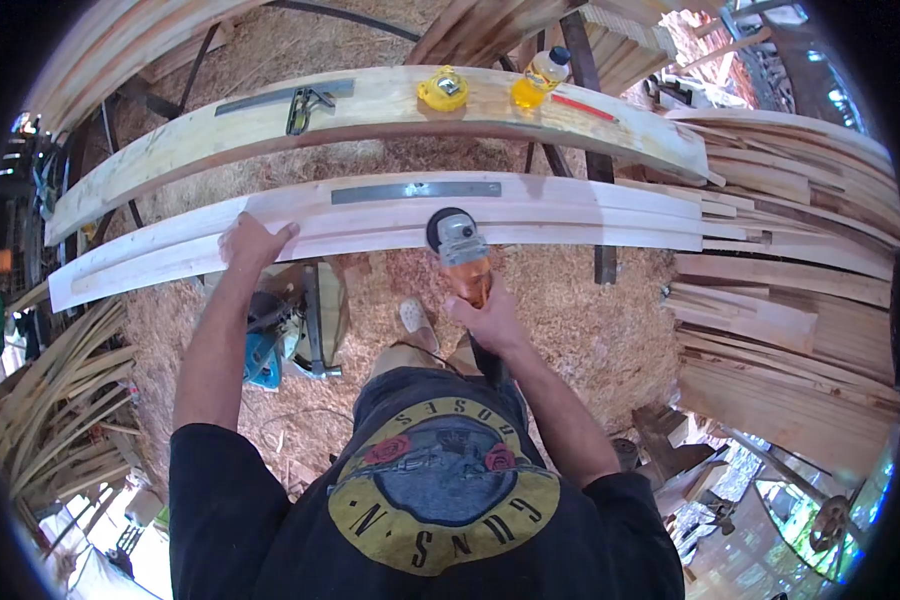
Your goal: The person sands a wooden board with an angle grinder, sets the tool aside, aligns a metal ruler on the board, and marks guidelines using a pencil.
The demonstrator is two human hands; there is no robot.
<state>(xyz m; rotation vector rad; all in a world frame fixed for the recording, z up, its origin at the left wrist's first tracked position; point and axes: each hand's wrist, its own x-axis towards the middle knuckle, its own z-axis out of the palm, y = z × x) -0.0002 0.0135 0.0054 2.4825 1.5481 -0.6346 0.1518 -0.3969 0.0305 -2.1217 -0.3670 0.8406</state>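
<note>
My right hand is wrapped round the orange body of an angle grinder, whose dark disc lies over the near side of a long pale board. On the left part of that board rests my left hand, its thumb spread away from the other fingers. A metal ruler lies flat on the board, beyond the grinder's head. Whether the disc touches the wood cannot be made out.
A second beam behind carries a combination square, a yellow tape measure, a bottle of yellow liquid and a red pencil. Stacked planks stand right. A blue power tool sits below the board.
</note>
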